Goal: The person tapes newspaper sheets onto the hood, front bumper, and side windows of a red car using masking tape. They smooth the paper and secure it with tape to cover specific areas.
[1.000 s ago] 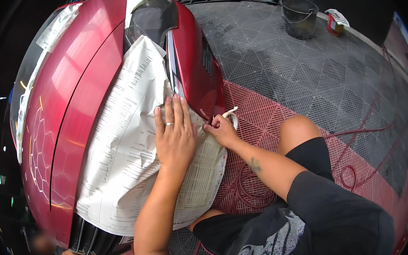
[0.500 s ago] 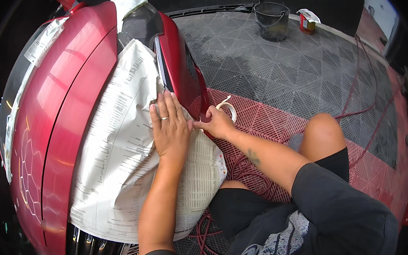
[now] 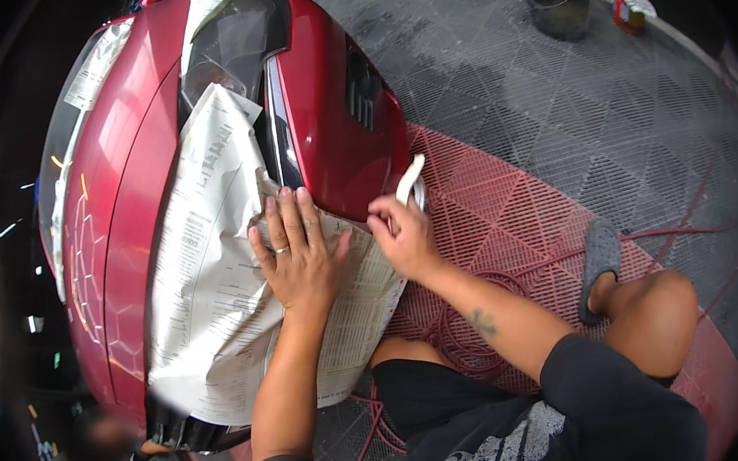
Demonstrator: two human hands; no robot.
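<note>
My left hand lies flat with spread fingers on sheets of newspaper draped over the front of a red car. Its fingertips reach the paper's edge beside a chrome and black trim strip. To the right, my right hand is closed, thumb and forefinger pinched close to the red bumper. A roll of off-white masking tape, seen nearly edge-on with a loose end sticking up, is in that hand, partly hidden by the fingers.
A dark headlight shows above the paper. Red hose coils on the red and grey grid floor beside my legs. A black bucket and a red can stand at the far right. Another person is at lower left.
The view has shifted, showing more floor and my grey clog. My right hand has moved slightly away from my left, and the tape roll has turned edge-on. My left hand stays on the paper.
</note>
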